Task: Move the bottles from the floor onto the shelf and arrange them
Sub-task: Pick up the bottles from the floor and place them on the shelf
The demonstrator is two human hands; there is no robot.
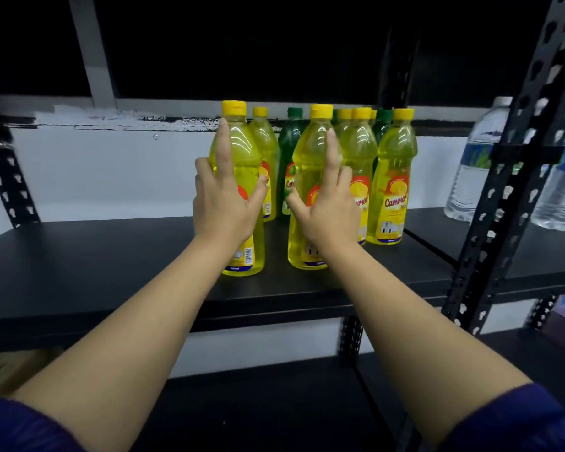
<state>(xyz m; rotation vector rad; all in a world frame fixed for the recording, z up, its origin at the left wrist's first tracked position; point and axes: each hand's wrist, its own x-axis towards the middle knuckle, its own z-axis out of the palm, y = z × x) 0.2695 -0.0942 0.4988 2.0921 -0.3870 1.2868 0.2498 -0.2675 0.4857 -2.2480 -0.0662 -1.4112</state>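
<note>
Both hands are up at the shelf (111, 256), each on a yellow bottle standing at the front of the group. The left hand (224, 197) lies against the left front bottle (238, 203) with straight fingers reaching up its shoulder and the thumb spread to the side, so its grip is spread, not wrapped; the right hand (326, 203) rests the same way on the right front bottle (310, 190). Behind them stand more yellow bottles (392, 184) and two green bottles (289, 158) in a loose cluster (rows not yet even). My judgement: much of the moving is done, these two are just set down, and the arranging remains; the floor is out of view, so I cannot tell whether more wait there. Water bottles (476, 164) stand on the neighbouring shelf to the right.
</note>
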